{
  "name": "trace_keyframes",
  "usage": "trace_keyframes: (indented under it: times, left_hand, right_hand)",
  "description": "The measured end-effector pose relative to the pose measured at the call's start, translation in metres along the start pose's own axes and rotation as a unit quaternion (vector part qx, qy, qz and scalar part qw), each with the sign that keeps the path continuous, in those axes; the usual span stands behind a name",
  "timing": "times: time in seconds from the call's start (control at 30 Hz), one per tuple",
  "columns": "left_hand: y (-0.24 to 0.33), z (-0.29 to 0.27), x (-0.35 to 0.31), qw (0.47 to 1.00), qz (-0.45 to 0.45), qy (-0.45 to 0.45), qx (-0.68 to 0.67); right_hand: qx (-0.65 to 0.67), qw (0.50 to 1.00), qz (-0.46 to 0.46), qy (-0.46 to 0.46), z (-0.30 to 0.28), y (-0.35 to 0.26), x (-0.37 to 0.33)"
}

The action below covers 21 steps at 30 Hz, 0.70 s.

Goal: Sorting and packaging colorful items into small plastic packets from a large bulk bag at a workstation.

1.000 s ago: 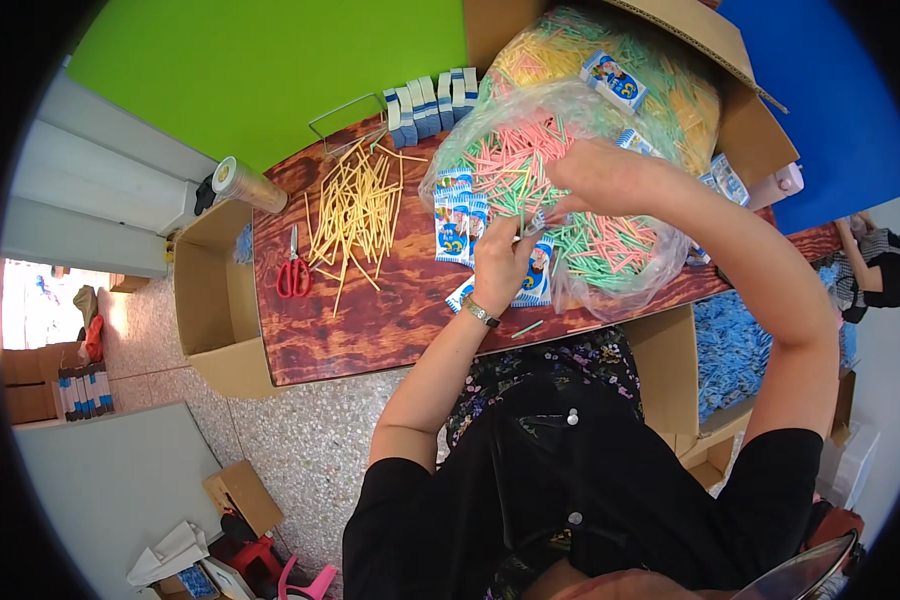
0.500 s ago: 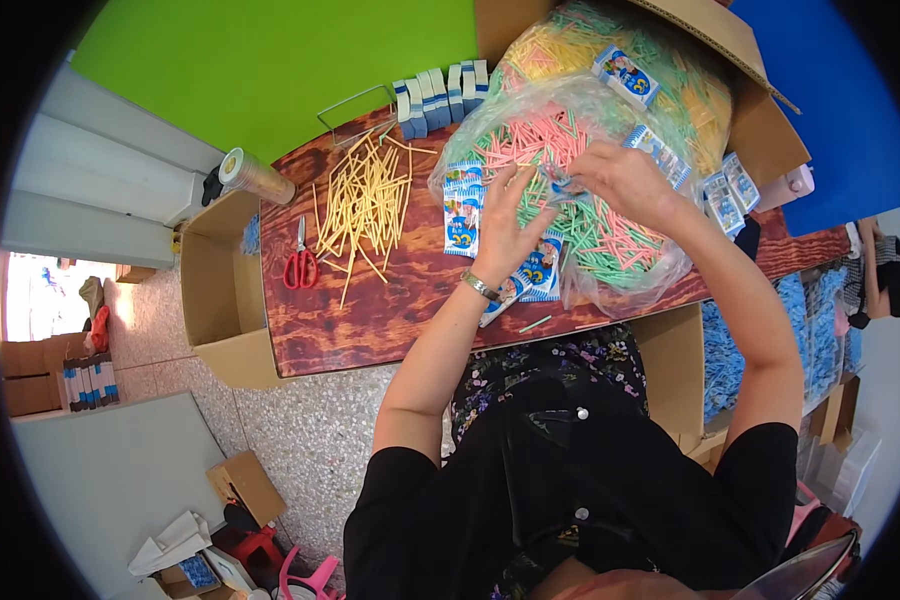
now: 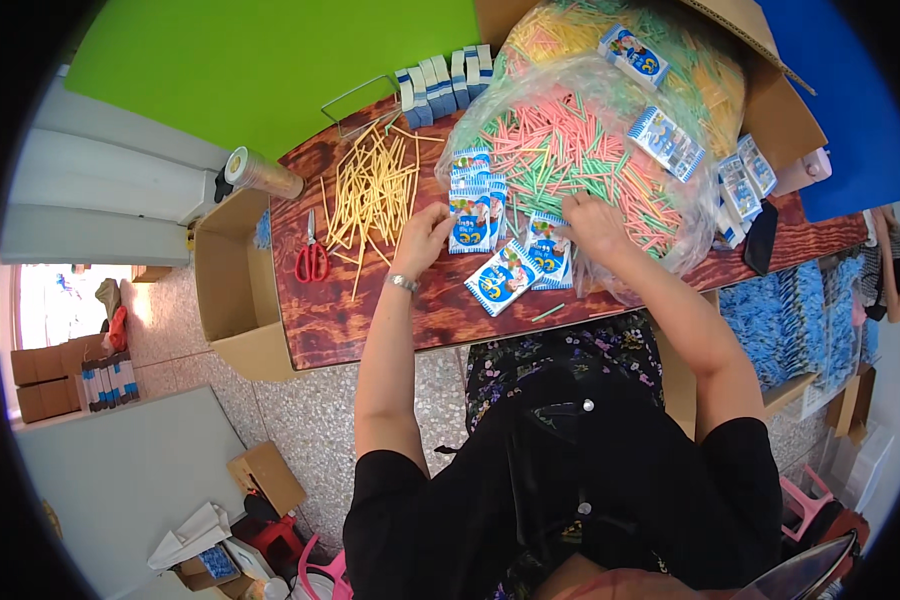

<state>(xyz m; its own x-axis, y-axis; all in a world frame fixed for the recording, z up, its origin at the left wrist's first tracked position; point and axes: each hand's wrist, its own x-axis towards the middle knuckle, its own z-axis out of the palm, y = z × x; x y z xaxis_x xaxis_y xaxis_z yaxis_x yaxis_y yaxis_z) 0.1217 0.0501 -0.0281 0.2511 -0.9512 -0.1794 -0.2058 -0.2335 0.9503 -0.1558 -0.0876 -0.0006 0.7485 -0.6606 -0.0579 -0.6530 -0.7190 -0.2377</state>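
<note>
My left hand (image 3: 425,238) is at the left edge of an overlapping pile of small blue-and-white packets (image 3: 470,222), its fingers bent and slightly apart. Whether its fingertips touch the pile I cannot tell. My right hand (image 3: 594,226) is over the near edge of a clear plastic bag (image 3: 705,215) of pink and green sticks (image 3: 540,130). Its thumb is beside a second group of packets (image 3: 549,240), and its fingers are bent and apart. A single packet (image 3: 503,277) lies aslant between the hands, with a loose green stick (image 3: 548,312) near the table edge.
Yellow sticks (image 3: 373,185) lie heaped at the left, with red-handled scissors (image 3: 311,258) beside them. A clear cylindrical tub (image 3: 262,172) stands at the table's corner. Blue-and-white boxes (image 3: 440,88) line the back. More packets (image 3: 666,143) rest on the bag; a cardboard box (image 3: 785,115) stands behind.
My hands have drawn apart; the left moved left from the bag, the right came down toward the near packets. Another packet now lies on the left pile, and the view has shifted slightly.
</note>
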Motion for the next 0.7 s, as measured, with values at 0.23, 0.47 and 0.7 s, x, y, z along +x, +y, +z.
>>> trace_keyframes:
  times: [0.23,0.47,0.7]
  left_hand:
    - [0.022,0.04,0.004,0.843,0.233,0.284,0.392]
    - [0.075,0.107,-0.028,0.908,0.321,0.095,0.251]
    - [0.075,0.131,-0.029,0.988,0.136,-0.008,0.066]
  right_hand:
    - [-0.068,0.994,-0.07,0.042,0.006,0.012,-0.008]
    - [0.015,0.977,-0.115,0.179,-0.049,-0.006,-0.04]
    - [0.372,0.917,-0.027,0.14,-0.063,-0.005,-0.068]
